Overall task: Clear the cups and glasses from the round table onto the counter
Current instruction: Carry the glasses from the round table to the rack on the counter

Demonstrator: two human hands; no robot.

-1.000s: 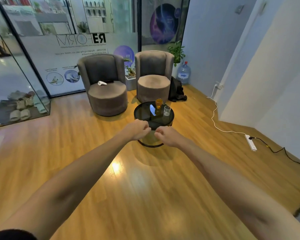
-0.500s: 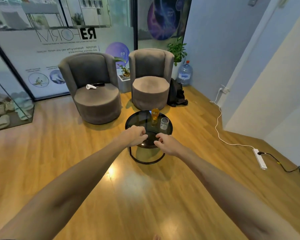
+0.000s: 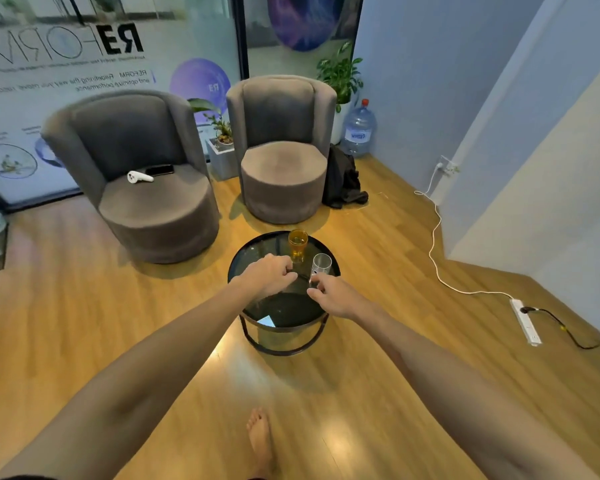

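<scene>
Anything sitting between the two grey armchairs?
Yes. In the head view, a potted plant in a grey square planter stands on the floor between the left armchair and the right armchair, against the glass wall.

The person stepped closer to the round table (image 3: 243, 271), and a bare foot (image 3: 261, 441) came into view on the floor. Both arms stretched forward until the hands were over the tabletop instead of short of it. The left hand (image 3: 269, 275) drew up near the amber glass (image 3: 297, 244). The right hand (image 3: 333, 294) reached the base of the clear glass (image 3: 321, 266), its fingers loosely curled there.
</scene>
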